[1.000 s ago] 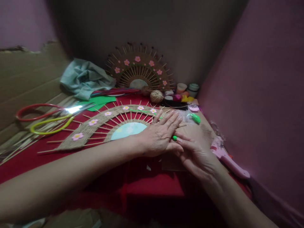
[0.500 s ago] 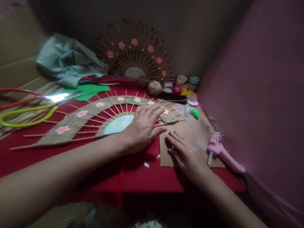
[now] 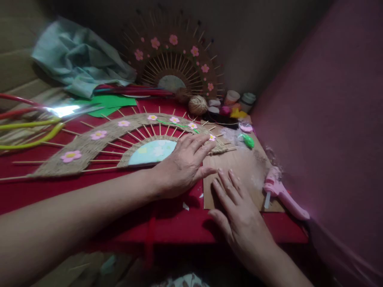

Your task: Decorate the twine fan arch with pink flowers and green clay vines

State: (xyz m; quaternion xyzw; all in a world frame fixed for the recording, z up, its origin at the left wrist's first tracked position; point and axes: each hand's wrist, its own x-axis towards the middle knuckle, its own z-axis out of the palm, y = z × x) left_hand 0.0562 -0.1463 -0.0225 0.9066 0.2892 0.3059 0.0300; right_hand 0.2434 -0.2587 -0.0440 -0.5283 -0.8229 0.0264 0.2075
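Head view: your left hand (image 3: pixel 182 165) is pressing flat, grip open, pinning the fan (image 3: pixel 119 137); your right hand (image 3: pixel 239 215), beside it, is resting empty and open on cardboard (image 3: pixel 248 167).

Left hand (image 3: pixel 182 165) is sliding back along the woven jute fan (image 3: pixel 104 139), now pressing flat near its right end, fingers spread beside the last pink flower (image 3: pixel 212 138); a second ago it was covering that end entirely. Right hand (image 3: pixel 236 213) is lying flat, palm down, on the cardboard sheet (image 3: pixel 248 167), drawn nearer the body than half a second ago. The small green piece pinched at its fingertips a second ago is no longer showing there.
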